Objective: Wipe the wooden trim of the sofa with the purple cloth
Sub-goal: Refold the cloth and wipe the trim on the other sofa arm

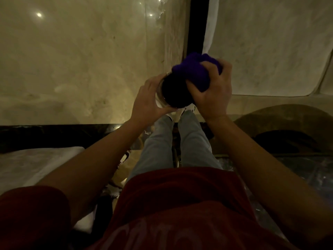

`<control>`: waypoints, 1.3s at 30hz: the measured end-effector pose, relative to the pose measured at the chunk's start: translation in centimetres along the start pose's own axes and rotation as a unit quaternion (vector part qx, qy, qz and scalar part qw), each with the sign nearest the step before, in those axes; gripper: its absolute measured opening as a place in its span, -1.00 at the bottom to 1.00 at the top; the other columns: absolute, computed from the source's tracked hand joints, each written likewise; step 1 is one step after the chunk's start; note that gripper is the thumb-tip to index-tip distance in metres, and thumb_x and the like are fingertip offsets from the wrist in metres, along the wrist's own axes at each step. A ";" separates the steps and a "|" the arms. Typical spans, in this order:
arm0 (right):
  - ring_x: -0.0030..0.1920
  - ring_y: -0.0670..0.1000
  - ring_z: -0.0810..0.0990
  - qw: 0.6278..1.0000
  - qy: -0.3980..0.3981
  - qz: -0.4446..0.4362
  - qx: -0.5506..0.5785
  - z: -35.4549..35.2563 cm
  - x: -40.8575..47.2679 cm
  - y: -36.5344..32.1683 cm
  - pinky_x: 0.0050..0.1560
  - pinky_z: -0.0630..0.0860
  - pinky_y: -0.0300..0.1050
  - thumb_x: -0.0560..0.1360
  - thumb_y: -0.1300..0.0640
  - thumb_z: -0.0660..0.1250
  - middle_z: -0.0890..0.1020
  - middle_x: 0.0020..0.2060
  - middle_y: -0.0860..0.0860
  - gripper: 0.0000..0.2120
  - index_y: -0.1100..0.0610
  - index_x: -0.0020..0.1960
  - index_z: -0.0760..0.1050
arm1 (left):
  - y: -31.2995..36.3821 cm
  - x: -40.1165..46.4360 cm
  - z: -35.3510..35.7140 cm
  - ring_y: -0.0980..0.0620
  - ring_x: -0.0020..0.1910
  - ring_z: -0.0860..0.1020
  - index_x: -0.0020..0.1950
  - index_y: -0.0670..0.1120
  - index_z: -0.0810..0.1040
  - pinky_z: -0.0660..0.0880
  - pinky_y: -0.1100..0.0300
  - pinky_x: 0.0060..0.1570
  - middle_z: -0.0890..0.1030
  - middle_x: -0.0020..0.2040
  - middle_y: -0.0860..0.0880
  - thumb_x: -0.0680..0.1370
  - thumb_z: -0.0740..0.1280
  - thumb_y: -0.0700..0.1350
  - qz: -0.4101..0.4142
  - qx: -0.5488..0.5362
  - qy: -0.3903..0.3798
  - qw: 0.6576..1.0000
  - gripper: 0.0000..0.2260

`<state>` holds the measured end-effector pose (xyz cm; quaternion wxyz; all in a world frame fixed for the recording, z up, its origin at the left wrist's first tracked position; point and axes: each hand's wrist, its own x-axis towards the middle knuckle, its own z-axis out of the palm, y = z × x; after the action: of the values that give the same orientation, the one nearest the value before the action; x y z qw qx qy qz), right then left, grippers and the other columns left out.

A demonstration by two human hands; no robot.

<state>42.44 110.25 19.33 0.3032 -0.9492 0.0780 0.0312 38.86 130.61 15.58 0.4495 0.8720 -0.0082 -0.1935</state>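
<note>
Fingers (193,87) of the right hand (212,94) clutch the purple cloth (194,73), wrist bent down.

This looks like a room in a home, dimly lit, though little of it shows. The floor (72,60) is polished pale stone, glossy enough to mirror ceiling lights as bright spots, with a dark strip (197,24) set between the slabs. A pale covered cushion or seat (32,165) sits at the lower left, and a large sheet-draped piece of furniture (270,42) fills the upper right. A round brownish shape (281,120) lies beside it; what it is cannot be told. The stone floor and covered furniture suggest a living room.
</note>
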 end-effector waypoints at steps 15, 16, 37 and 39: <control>0.27 0.18 0.53 0.998 0.036 -0.048 0.032 -1.1 5.7 -1.8 0.10 0.64 0.04 0.41 -0.16 0.56 0.49 0.30 0.24 -0.45 -0.06 0.20 0.31 | -0.4 0.9 -0.8 -0.10 0.45 0.44 0.60 -0.06 0.30 0.44 -0.15 0.40 0.43 0.51 -0.11 0.31 0.64 0.24 -0.018 -0.011 -0.059 0.998 -0.02; 0.26 0.18 0.54 0.996 0.048 -0.059 0.036 -1.3 6.9 -2.3 0.09 0.63 0.03 0.41 -0.16 0.56 0.50 0.29 0.24 -0.45 -0.06 0.20 0.32 | -0.5 1.0 -1.2 -0.11 0.47 0.42 0.62 -0.09 0.28 0.44 -0.17 0.40 0.42 0.52 -0.13 0.32 0.66 0.19 -0.012 -0.014 -0.080 0.997 -0.01; 0.56 0.34 0.27 0.980 0.016 -0.194 0.041 -0.7 12.8 -3.6 0.45 0.35 0.33 0.46 0.04 0.53 0.36 0.53 0.28 -0.40 0.05 0.44 0.42 | 3.9 7.1 -1.4 -0.06 0.32 0.60 0.67 0.17 0.12 0.49 0.16 0.18 0.57 0.44 -0.05 0.46 0.41 0.40 -0.117 0.015 -0.162 0.980 -0.12; 0.52 0.36 0.34 0.980 0.050 -0.188 0.043 -1.1 16.8 -5.0 0.43 0.38 0.32 0.44 -0.02 0.52 0.42 0.49 0.30 -0.44 0.14 0.38 0.53 | 4.4 7.0 -1.2 -0.08 0.36 0.58 0.67 0.20 0.12 0.47 0.17 0.21 0.56 0.47 -0.06 0.46 0.42 0.39 -0.135 0.004 -0.160 0.978 -0.12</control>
<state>59.88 111.42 21.27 0.3401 -0.9333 -0.0857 -0.0774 46.50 127.62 17.39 0.4088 0.8246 0.0370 -0.3892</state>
